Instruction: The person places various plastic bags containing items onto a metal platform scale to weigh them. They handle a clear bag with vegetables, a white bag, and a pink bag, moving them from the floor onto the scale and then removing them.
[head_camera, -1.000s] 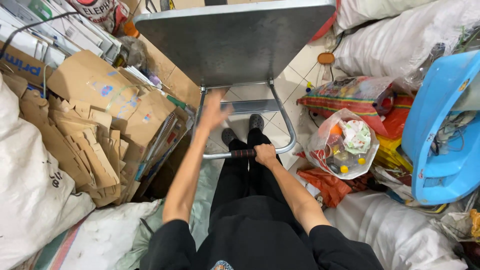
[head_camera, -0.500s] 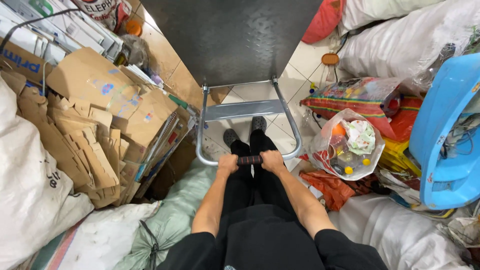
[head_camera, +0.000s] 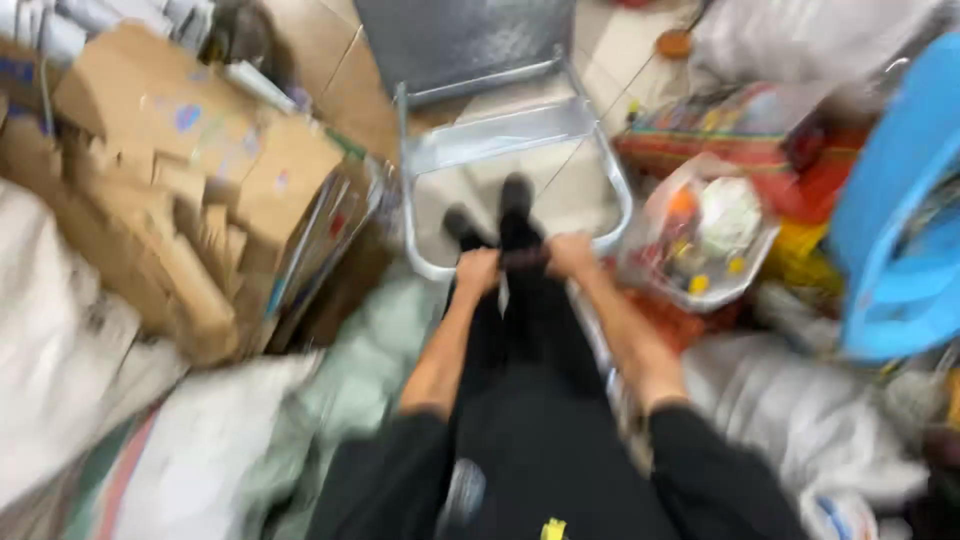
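Two hands closed side by side on one dark-wrapped handle bar (head_camera: 524, 258) of a single metal platform trolley (head_camera: 470, 40): left hand (head_camera: 478, 270) wrapped over the bar's left part, right hand (head_camera: 570, 256) wrapped over its right part, knuckles up. Bar lying crosswise, joined to a rounded silver tube frame (head_camera: 620, 195) with one flat crossbrace (head_camera: 500, 138) farther from the hands. Trolley's long axis running straight away from the hands, grey textured deck pointing to the far end, on tiled floor (head_camera: 340, 80). Two black shoes (head_camera: 490, 215) inside the frame loop, just beyond the bar; black trousers and black sleeves nearer than the bar.

Left of the trolley: one heap of flattened brown cardboard (head_camera: 170, 170), sheets too blurred to count, with flat printed boards (head_camera: 320, 240) leaning at its trolley-side edge. Beyond that heap, one large white sack (head_camera: 50, 330).

Right of the trolley: one clear plastic bag (head_camera: 700, 240) holding small items in orange, yellow, white and green, count unclear through blur. Farther right, one blue plastic chair (head_camera: 890, 220). Nearer than the bag, one white woven sack (head_camera: 790, 410); contents hidden.
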